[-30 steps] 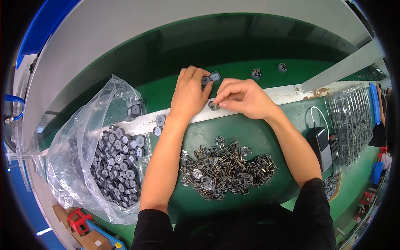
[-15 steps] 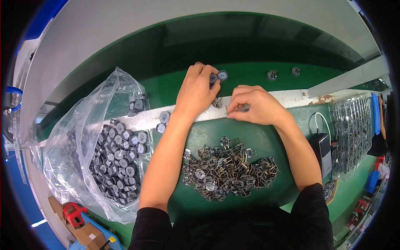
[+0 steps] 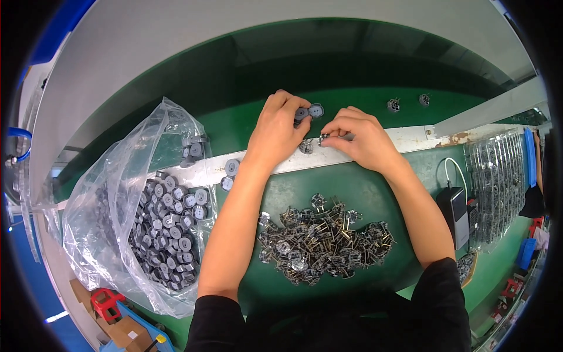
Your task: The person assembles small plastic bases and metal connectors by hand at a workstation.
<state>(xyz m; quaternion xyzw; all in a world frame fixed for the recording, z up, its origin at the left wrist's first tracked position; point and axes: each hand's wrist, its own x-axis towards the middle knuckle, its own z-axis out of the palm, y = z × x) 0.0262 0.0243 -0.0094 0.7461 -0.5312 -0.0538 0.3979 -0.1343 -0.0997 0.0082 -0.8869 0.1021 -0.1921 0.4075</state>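
My left hand is closed around a round grey plastic housing above the far edge of the white rail. Touching it is a second grey housing, its hollow face showing. Just right of it, my right hand pinches a small metal-and-plastic pinned part between thumb and fingertips. On the rail below my left fingertips stands another pinned part. A heap of loose pinned parts lies on the green bench between my forearms.
A clear plastic bag full of grey housings lies at the left. Two pinned parts stand on the green belt beyond the white rail. At right are a black power bank with a white cable and clear trays.
My right hand has risen slightly toward the left hand, and the pinned part now shows in its fingertips. The two pinned parts on the belt have shifted right. The left hand barely moved.
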